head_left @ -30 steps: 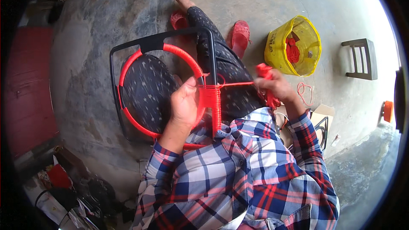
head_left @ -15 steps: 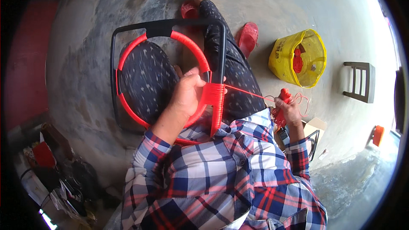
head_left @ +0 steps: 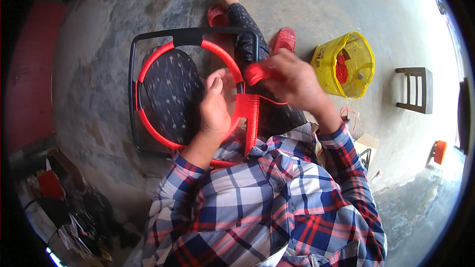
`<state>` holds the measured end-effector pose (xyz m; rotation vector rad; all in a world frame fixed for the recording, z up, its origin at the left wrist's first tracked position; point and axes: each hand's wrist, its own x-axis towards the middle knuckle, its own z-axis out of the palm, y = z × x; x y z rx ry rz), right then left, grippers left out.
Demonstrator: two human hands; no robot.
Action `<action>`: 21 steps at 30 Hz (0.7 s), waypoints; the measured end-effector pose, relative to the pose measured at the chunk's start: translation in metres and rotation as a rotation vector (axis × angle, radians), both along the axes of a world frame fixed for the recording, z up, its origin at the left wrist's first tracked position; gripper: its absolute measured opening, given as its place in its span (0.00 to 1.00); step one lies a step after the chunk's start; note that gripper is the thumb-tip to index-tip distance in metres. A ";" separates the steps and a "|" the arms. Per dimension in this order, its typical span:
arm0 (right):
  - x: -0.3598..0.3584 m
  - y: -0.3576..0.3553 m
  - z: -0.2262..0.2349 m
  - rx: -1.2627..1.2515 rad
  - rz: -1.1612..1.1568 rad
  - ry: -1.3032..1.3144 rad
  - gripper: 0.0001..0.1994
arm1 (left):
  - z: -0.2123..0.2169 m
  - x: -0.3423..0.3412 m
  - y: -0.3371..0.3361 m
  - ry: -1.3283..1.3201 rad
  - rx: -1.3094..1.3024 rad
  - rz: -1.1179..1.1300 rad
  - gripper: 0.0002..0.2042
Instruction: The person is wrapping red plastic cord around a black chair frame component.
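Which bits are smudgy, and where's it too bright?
Head view: the right hand and its red cord bundle are blurred, while the yellow bucket looks clearer; head view: glare whitens the upper right side, and black fills the corners.

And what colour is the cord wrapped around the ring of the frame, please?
The cord is bright red, best seen in the head view.

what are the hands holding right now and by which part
The right hand holds a red cord bundle by its right end; blur hides the exact grip. The left hand looks open beside the red-wrapped ring, apparently holding nothing.
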<state>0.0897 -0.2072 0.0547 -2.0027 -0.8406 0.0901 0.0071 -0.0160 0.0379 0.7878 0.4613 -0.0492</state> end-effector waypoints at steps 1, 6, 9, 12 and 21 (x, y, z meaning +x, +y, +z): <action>0.000 0.014 0.007 -0.062 0.095 -0.156 0.16 | 0.005 0.001 -0.007 -0.036 0.239 0.099 0.16; 0.001 0.024 -0.005 -0.147 -0.089 -0.360 0.27 | -0.019 -0.002 0.005 -0.053 0.274 0.028 0.21; 0.000 0.008 -0.033 0.079 -0.368 -0.333 0.26 | -0.025 -0.004 0.014 0.020 0.050 0.023 0.22; -0.017 -0.004 -0.050 -0.088 -0.103 -0.036 0.17 | -0.024 0.000 0.012 0.147 0.000 -0.031 0.19; -0.027 -0.006 -0.046 0.127 -0.090 0.162 0.13 | -0.017 0.003 0.008 0.246 -0.131 -0.223 0.14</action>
